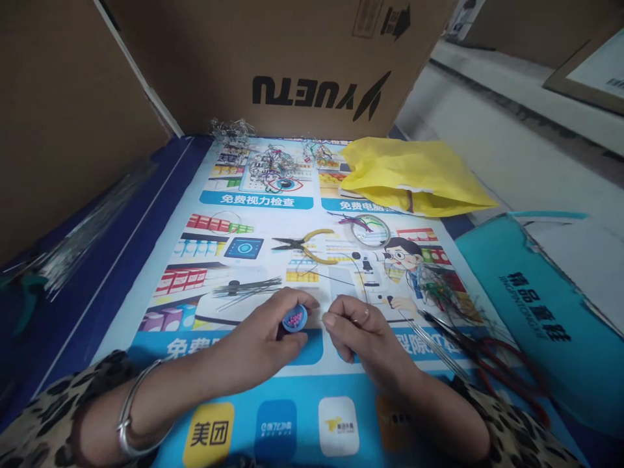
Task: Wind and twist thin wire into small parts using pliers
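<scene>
My left hand [266, 335] is closed around a small blue cup [294, 318] with pink beads [295, 320] in it. The cup's mouth faces up between thumb and forefinger. Close beside it, my right hand [363, 330] has thumb and forefinger pinched together; whatever is between them is too thin to make out. The two hands are apart by a small gap. Past my left hand lies a bundle of dark wires [248, 287]. Beyond both hands rest pliers with yellow handles [307, 246], jaws pointing left.
Red-handled scissors [507, 364] and silvery wires [433, 344] lie by my right forearm. Behind are a tape roll [370, 231], a yellow bag [414, 172] and tangled wire pieces [273, 162]. A cardboard panel [292, 45] stands at the back, a teal box [526, 305] at right.
</scene>
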A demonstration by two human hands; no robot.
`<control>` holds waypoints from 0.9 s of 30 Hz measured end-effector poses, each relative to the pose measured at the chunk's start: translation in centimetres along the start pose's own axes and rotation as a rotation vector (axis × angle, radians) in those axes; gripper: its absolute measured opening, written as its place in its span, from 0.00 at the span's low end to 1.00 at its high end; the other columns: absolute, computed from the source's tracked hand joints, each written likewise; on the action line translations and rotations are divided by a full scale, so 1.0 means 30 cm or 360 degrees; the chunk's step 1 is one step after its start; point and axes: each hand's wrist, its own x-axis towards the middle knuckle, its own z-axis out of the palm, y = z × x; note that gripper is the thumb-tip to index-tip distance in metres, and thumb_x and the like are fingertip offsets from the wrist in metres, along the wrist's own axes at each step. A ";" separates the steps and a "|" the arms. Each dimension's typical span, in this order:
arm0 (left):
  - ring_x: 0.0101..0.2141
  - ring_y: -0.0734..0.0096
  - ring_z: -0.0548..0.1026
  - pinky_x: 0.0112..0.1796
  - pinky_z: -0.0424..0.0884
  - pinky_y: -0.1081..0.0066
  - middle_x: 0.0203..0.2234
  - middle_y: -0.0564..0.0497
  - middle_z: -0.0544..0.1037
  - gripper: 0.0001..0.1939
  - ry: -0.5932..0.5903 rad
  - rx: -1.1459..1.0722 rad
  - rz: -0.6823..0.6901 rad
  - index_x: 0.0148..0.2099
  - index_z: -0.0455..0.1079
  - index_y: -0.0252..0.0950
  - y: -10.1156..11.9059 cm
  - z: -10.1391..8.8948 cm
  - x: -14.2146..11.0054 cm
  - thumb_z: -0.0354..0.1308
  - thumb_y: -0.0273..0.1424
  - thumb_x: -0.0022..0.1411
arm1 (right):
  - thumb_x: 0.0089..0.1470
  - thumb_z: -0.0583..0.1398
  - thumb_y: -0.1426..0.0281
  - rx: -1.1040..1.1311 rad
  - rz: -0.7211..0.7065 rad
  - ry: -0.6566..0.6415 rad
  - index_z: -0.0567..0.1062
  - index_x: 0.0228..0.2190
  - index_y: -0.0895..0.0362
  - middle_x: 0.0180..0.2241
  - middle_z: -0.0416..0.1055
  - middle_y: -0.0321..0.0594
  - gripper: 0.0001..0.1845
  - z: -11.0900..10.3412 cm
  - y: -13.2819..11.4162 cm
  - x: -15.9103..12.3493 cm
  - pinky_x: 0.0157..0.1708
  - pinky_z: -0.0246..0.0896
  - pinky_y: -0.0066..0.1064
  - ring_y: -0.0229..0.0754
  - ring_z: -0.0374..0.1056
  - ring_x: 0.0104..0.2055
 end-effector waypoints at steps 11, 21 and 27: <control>0.22 0.79 0.70 0.19 0.69 0.75 0.46 0.48 0.67 0.22 -0.0007 -0.0131 -0.0210 0.55 0.58 0.44 -0.054 0.038 0.000 0.54 0.33 0.57 | 0.52 0.55 0.65 -0.0477 -0.0127 0.0156 0.60 0.18 0.56 0.14 0.53 0.29 0.15 0.018 -0.010 -0.002 0.19 0.46 0.24 0.31 0.49 0.19; 0.41 0.67 0.71 0.41 0.68 0.67 0.41 0.51 0.73 0.18 0.0126 0.0383 0.0097 0.49 0.65 0.41 -0.042 0.020 0.007 0.58 0.33 0.54 | 0.52 0.54 0.67 -0.0726 -0.0309 0.0252 0.58 0.19 0.56 0.19 0.55 0.31 0.14 0.022 0.012 0.002 0.23 0.48 0.25 0.32 0.52 0.23; 0.40 0.68 0.71 0.39 0.67 0.69 0.40 0.52 0.73 0.18 0.0125 0.0410 0.0100 0.48 0.65 0.42 -0.047 0.024 0.007 0.58 0.33 0.54 | 0.53 0.53 0.68 -0.0784 -0.0339 0.0279 0.56 0.19 0.56 0.18 0.54 0.30 0.15 0.025 0.026 -0.002 0.22 0.46 0.25 0.31 0.52 0.22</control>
